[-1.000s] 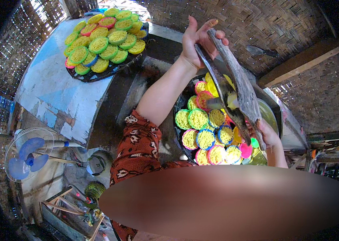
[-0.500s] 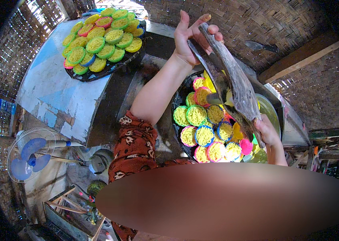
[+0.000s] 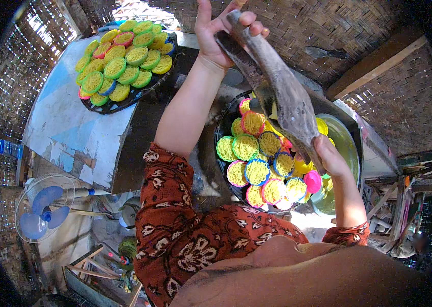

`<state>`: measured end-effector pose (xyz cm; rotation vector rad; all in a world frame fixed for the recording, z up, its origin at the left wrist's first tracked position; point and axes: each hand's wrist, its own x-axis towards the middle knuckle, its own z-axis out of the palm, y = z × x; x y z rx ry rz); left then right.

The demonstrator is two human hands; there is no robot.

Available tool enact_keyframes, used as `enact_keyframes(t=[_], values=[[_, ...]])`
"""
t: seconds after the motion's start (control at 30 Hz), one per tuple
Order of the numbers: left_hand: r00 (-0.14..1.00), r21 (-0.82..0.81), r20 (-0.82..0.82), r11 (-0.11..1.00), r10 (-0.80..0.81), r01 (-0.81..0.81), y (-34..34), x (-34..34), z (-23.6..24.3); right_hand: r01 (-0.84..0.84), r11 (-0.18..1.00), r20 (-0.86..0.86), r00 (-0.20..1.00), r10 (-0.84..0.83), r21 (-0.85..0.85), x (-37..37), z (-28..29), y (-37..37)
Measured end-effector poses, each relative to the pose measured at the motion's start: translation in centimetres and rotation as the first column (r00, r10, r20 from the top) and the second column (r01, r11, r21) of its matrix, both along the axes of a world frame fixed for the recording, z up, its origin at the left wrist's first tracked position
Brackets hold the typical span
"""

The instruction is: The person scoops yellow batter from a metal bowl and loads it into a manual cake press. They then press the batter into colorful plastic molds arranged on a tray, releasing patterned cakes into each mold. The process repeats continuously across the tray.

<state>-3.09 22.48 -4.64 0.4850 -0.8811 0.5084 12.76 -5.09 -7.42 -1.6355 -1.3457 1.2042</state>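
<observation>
A weathered wooden press (image 3: 298, 105) with two long arms is held up slantwise in front of me. My left hand (image 3: 215, 43) has its fingers curled over the far ends of the arms, its thumb and index finger sticking out. Around the near end, my right hand (image 3: 331, 158) is closed. A short dark cylinder (image 3: 260, 106) and something yellow show between the arms. Below it, yellow noodle nests (image 3: 246, 147) in pink, green and blue-rimmed cups fill a dark round tray (image 3: 219, 162). The press hides part of these.
Another dark tray (image 3: 147, 92) piled with noodle nests stands on a worn blue-white tabletop (image 3: 73, 117) at the far left. A metal basin (image 3: 351, 148) with yellowish contents is at right. A blue-bladed fan (image 3: 46, 204) stands lower left. Woven walls (image 3: 379, 77) enclose the place.
Both hands have shifted leftward and away from me with the press, which stays in their grip. The surroundings have also shifted a little in the picture.
</observation>
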Motion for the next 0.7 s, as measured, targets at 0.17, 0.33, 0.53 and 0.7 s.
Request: enact_keyframes(t=[0.17,0.33,0.53,0.7], values=[[0.995,-0.026,-0.088,0.999,0.038,-0.04,-1.0,1.1,2.9,0.055,0.998,-0.095,0.994,-0.058,-0.03,1.1,1.6,-0.7],[1.0,-0.018,-0.024,1.0,-0.016,0.016,0.7,5.0,2.4,0.242,0.958,-0.33,0.901,-0.28,-0.152,2.9,3.0,0.0],[0.907,-0.162,-0.327,0.929,0.267,-0.332,1.0,7.2,-1.8,0.419,0.864,-0.006,0.899,-0.438,-0.278,5.4,2.3,1.6],[0.899,-0.242,-0.365,0.909,0.24,-0.341,2.2,7.4,-4.5,0.419,0.872,0.154,0.908,-0.391,-0.255,4.0,2.5,2.8]])
